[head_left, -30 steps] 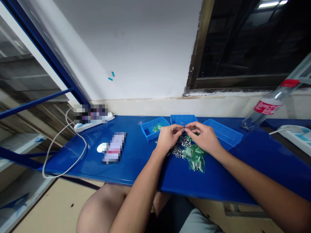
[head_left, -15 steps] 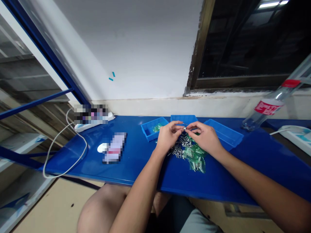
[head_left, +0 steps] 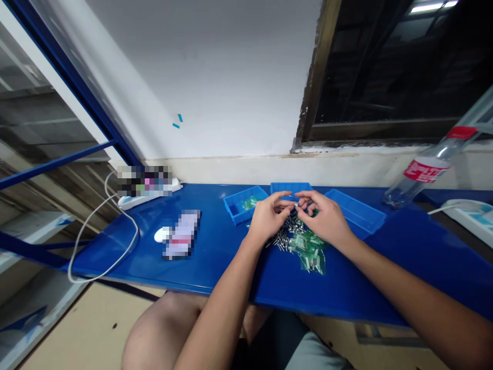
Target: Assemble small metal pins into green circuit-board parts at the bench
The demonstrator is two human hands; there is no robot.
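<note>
My left hand (head_left: 267, 218) and my right hand (head_left: 322, 215) meet above a pile, fingertips pinched close together. Between them is a small shiny metal piece (head_left: 296, 204), too small to name exactly. A thin rod-like line shows just above it, between the forefingers. Below the hands lies a heap of slim metal pins (head_left: 283, 239), dark and silvery. Small green-tinted clear packets (head_left: 310, 252) with pale pieces in them lie against the heap, under my right hand.
Behind the hands stand a left blue tray (head_left: 234, 211) with some green packets, a middle blue tray (head_left: 290, 187) and a right blue tray (head_left: 358, 213). A plastic bottle (head_left: 419, 172) stands at the right. Leftward are a blurred phone-like object (head_left: 183, 235), a white round item (head_left: 162, 235) and a power strip (head_left: 154, 196).
The fingertips have shifted slightly to the right with the small metal piece. My right fingers are more curled now. The pile and trays stay put.
</note>
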